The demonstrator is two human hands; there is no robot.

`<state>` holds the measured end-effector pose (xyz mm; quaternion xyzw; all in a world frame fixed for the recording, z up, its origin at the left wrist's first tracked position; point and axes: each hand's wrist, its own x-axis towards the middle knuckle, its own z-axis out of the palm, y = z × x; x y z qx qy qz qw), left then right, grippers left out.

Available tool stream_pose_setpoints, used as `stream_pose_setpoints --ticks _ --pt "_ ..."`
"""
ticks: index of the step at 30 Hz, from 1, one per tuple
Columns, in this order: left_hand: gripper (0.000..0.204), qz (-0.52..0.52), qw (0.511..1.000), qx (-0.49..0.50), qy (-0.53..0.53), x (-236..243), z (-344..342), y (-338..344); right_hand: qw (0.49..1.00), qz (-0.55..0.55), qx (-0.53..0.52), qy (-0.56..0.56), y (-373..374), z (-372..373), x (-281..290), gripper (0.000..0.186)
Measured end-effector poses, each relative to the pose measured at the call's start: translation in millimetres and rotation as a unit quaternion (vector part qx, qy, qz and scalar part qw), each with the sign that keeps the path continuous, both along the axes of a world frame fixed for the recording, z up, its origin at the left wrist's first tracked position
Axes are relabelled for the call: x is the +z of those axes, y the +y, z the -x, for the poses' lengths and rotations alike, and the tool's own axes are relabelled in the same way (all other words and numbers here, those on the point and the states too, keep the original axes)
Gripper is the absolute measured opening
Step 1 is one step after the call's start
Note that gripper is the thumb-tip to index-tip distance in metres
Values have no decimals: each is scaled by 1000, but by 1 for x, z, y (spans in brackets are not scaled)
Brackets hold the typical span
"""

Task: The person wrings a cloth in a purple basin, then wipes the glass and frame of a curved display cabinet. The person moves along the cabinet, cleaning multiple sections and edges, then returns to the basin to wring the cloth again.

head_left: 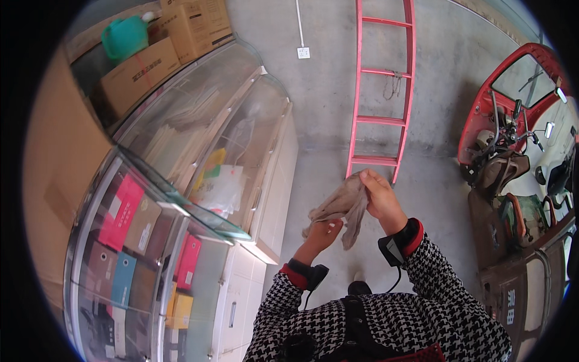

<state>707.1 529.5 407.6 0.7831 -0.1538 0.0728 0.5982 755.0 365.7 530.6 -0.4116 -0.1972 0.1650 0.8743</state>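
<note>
Fingers of our right hand (381,199) pinch the upper end of a limp, crumpled beige-brown cloth (342,208), holding it up in front of our chest. Our left hand (321,234) sits lower, closed on the cloth's lower left part, so the fabric stretches slackly between the two hands while a loose tail hangs down between them. Both wrists carry black strapped devices (393,248) with thin dark cables running back toward our body, and our sleeves (440,283) are black-and-white houndstooth with red cuffs.

Behind the cloth we see a bare grey concrete floor (325,120), and on it, just beyond our right hand, a red metal ladder-like frame (381,90) leaning toward the far wall. A white wall socket (303,52) with a white cable sits to the left of that frame.

To our left stands a curved glass display counter (181,199) on a white base, holding flat boxes in pink, blue, yellow and brown, along with stacked paper goods. Brown cardboard boxes (142,72) and a green plastic watering can (125,36) rest beyond it, on the counter's far end. Well apart on our right we see a red three-wheeled vehicle (518,139) with handlebars, mirrors and a brown seat.
</note>
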Motion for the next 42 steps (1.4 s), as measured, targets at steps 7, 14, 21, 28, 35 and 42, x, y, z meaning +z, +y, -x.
stream_pose_setpoints --ticks 7,14,21,28,35,42 --pt "46 183 967 -24 177 45 -89 -18 998 -16 65 -12 -6 -132 -10 9" --pt "44 317 924 176 121 58 -151 32 996 48 77 -18 -5 -257 -41 9" --pt "39 405 888 212 55 55 -198 129 997 -3 74 3 24 -352 -60 7" --pt "30 26 979 139 145 64 -263 201 966 226 119 45 115 -426 -60 13" --pt "22 64 970 233 -21 155 -312 231 991 -55 65 -100 122 -512 21 14" --pt "23 -59 997 58 0 150 -399 186 968 127 61 210 147 -511 -107 30"
